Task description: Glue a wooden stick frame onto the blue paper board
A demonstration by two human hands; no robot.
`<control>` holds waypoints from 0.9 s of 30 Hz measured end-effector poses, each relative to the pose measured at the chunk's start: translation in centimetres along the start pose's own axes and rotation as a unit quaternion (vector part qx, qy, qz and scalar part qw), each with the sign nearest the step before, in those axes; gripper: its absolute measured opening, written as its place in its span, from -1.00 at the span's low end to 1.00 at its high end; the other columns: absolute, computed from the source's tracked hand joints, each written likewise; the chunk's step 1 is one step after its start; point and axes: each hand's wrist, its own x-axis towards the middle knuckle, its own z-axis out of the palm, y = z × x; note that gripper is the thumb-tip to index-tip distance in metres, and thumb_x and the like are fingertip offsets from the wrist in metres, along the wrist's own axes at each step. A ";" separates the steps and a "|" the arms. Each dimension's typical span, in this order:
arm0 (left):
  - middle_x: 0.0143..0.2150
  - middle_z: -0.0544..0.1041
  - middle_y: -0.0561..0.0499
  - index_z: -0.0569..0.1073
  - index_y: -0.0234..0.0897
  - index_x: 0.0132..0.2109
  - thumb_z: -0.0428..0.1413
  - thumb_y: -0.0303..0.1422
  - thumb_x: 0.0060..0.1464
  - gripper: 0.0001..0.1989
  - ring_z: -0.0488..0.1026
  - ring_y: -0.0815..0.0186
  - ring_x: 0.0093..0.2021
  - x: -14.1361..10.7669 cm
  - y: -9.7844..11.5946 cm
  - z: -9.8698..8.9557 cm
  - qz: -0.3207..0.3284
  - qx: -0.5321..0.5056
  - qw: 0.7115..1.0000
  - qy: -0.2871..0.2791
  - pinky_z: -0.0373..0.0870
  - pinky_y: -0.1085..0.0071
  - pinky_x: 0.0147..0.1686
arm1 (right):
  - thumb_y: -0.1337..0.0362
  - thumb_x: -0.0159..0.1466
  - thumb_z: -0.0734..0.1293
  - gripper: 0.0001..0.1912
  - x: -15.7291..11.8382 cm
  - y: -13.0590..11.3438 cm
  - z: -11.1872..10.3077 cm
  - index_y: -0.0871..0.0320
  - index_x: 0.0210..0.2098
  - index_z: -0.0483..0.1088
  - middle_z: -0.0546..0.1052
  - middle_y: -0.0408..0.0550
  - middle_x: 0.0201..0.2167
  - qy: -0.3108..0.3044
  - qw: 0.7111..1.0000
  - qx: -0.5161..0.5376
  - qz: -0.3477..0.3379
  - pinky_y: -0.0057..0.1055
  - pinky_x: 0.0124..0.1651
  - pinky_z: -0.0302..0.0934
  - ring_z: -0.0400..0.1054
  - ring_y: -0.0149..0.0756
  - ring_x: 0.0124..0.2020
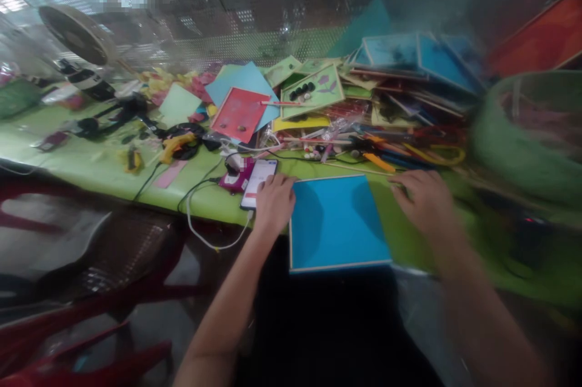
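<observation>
A square blue board (339, 223) lies at the table's front edge, partly overhanging my lap. Pale thin strips run along its left, top and bottom edges; no strip shows on the right. My left hand (275, 199) rests palm down with fingers loosely apart, between the board's left edge and a lit phone (260, 184). To the right of the board, my right hand (421, 193) has its fingers bent and thumb close to them. At those fingertips is the end of a thin wooden stick (359, 168). Blur softens the exact contact.
Behind the board lie pliers and tools (379, 161), a red card (240, 114), a green card (313, 90) and stacked blue panels (395, 53). A yellow glue gun (177, 145) and a purple power adapter (236, 174) sit left. A green basket (531, 138) stands right.
</observation>
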 end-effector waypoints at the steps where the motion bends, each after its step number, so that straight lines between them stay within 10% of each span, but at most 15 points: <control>1: 0.13 0.59 -0.15 0.56 -0.16 0.22 0.04 -0.48 0.32 -0.60 0.44 -0.03 0.17 0.0 -0.1 0.0 0.001 0.001 1.000 -0.001 0.38 0.07 0.13 | 0.21 0.46 0.27 -0.71 0.1 0.0 -0.1 0.16 -0.09 0.62 0.66 0.12 -0.15 0.003 1.000 0.005 0.000 -0.03 0.03 0.29 0.46 0.01 -0.10; 7: 0.15 0.59 -0.15 0.57 -0.18 0.22 0.06 -0.45 0.35 -0.62 0.44 -0.03 0.18 -0.1 -0.6 -0.1 0.014 -0.007 1.000 0.002 0.40 0.05 0.14 | 0.22 0.46 0.28 -0.73 -0.3 -2.9 -2.0 0.07 -0.03 0.62 0.67 0.05 -0.16 0.036 0.997 0.059 -0.025 -0.09 0.03 0.31 0.51 -0.05 -0.09; 15: 0.09 0.63 -0.13 0.63 -0.16 0.13 0.03 -0.41 0.40 -0.67 0.48 0.04 0.14 0.0 -1.8 -0.3 0.021 -0.036 0.999 0.015 0.45 0.09 0.12 | 0.19 0.47 0.31 -0.73 -7.0 -9.8 -2.7 -0.09 0.07 0.60 0.69 -0.03 -0.06 -0.086 0.984 0.103 -0.121 -0.14 0.01 0.34 0.54 -0.12 -0.05; 27: 0.08 0.63 -0.14 0.63 -0.23 0.09 0.03 -0.46 0.40 -0.70 0.47 0.01 0.13 -1.7 -2.1 -0.2 0.032 -0.026 0.999 0.030 0.40 0.09 0.06 | 0.27 0.49 0.26 -0.72 -8.8 -9.0 -2.4 -0.03 0.00 0.62 0.70 -0.02 -0.10 -0.061 0.984 0.036 -0.160 -0.14 -0.01 0.33 0.55 -0.12 -0.07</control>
